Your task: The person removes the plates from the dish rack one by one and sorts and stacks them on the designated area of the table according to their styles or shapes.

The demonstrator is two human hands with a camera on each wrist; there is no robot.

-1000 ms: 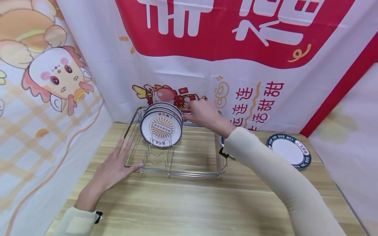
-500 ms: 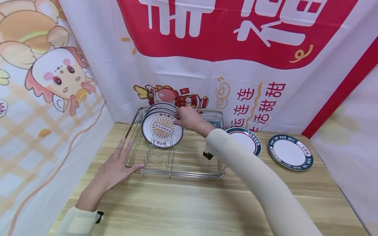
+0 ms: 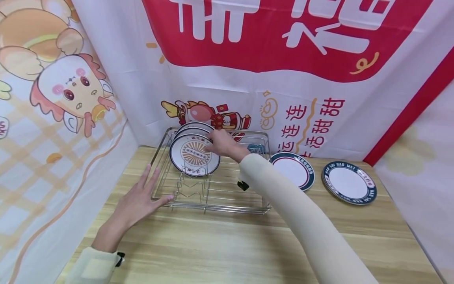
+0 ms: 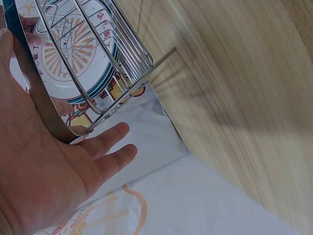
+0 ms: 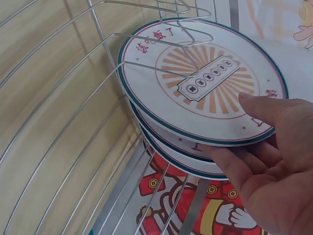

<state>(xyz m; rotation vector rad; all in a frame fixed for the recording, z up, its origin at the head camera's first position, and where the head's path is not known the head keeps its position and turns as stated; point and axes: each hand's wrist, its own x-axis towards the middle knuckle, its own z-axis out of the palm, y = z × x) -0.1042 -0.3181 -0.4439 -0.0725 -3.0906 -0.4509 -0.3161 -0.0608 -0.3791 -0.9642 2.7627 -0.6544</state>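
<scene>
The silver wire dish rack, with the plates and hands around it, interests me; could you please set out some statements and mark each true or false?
1. The right hand pinches the front round white plate with an orange sunburst, which stands in the silver wire dish rack. True.
2. The sunburst plate stands alone in the rack. False: two more round plates stand behind it.
3. The left hand, fingers spread, is at the rack's left end. True.
4. All of the right hand is behind the sunburst plate. False: the thumb is on its front face.
5. A round white plate with a wide dark teal rim, at the far right, lies outside the rack. True.
6. The left hand holds a plate. False: it holds none.
</scene>
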